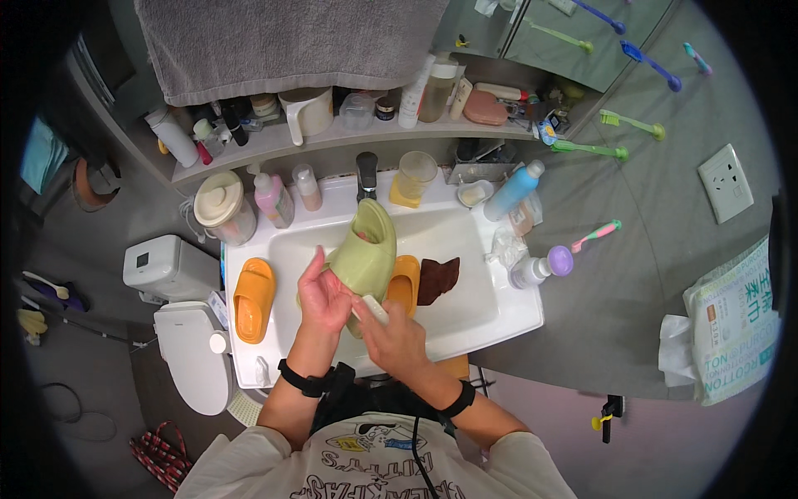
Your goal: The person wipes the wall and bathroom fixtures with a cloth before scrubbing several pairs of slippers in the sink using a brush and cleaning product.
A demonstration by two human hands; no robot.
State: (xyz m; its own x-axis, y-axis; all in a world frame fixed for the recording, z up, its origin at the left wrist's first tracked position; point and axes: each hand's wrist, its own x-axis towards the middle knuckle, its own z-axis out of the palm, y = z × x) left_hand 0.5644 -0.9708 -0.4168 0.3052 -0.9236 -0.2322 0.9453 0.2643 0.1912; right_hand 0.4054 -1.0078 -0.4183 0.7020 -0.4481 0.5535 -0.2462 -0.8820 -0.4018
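A pale green slipper is held over the white washbasin, its open end toward the tap. My left hand is palm up with its fingers inside the slipper; fingertips show through the opening. In my right hand is a small white bar, perhaps soap, against the near part of the slipper. One orange slipper lies in the basin, partly behind the green one. Beside it is a dark brown cloth. Another orange slipper rests on the basin's left rim.
Behind the basin stand a black tap, a pink pump bottle, a lidded jar and a clear cup. Along the right rim are a blue spray can and a purple-topped bottle. A toilet is at left.
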